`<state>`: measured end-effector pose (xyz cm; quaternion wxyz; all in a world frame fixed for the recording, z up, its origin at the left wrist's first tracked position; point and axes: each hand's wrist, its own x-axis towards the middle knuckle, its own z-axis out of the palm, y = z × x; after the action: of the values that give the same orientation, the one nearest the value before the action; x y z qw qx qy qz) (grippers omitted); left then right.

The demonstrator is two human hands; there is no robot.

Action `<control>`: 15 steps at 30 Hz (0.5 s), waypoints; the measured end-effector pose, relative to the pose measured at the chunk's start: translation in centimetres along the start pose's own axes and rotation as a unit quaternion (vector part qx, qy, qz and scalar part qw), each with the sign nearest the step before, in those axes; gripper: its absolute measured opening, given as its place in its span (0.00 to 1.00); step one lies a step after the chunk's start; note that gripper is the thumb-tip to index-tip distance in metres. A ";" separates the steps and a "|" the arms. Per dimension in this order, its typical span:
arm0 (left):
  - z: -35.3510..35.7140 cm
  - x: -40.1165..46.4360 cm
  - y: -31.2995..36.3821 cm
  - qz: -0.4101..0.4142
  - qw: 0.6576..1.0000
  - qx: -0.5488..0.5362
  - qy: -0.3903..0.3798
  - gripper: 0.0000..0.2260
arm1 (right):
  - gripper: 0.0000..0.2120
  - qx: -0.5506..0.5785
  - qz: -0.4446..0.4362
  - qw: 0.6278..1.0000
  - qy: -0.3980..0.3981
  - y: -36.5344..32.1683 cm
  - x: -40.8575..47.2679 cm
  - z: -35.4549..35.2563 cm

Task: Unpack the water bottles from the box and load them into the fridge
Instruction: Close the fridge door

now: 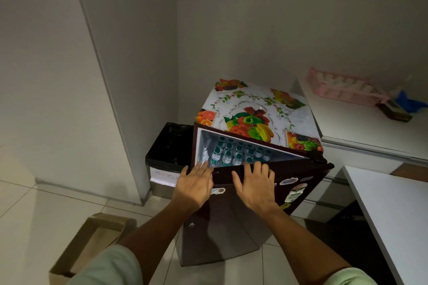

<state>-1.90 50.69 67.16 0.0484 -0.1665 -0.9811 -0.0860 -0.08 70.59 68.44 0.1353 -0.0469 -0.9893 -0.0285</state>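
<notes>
The water bottles point(234, 154) are in, rows of them standing capped on the top shelf of the fridge point(254, 113), showing through the gap above the door point(243, 210). The door's nearly shut, and both hands are flat against its face: left hand point(194, 186) near the free edge, right hand point(256, 186) just beside it, fingers straight and spread, holding nothing. Looks like the closing push to me. Down by the floor, the cardboard box point(92, 243) sits open and, from here, empty. The risk? Those front bottles stand close to the door line; push hard and one could tip or stop the seal. And left fingertips point(203, 166) sit right at the top edge, easy to pinch. Recycling bin point(168, 157) stands close beside the fridge.
</notes>
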 end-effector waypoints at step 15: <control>0.9 6.6 -2.8 -0.015 1.000 -0.027 -0.005 0.21 | 0.29 -0.015 0.060 0.998 -0.005 -2.6 5.4 1.4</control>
<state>-9.11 50.32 66.66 0.0376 -0.1532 -0.9811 -0.1124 -5.87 68.57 68.47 0.1316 -0.1082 -0.9848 -0.0351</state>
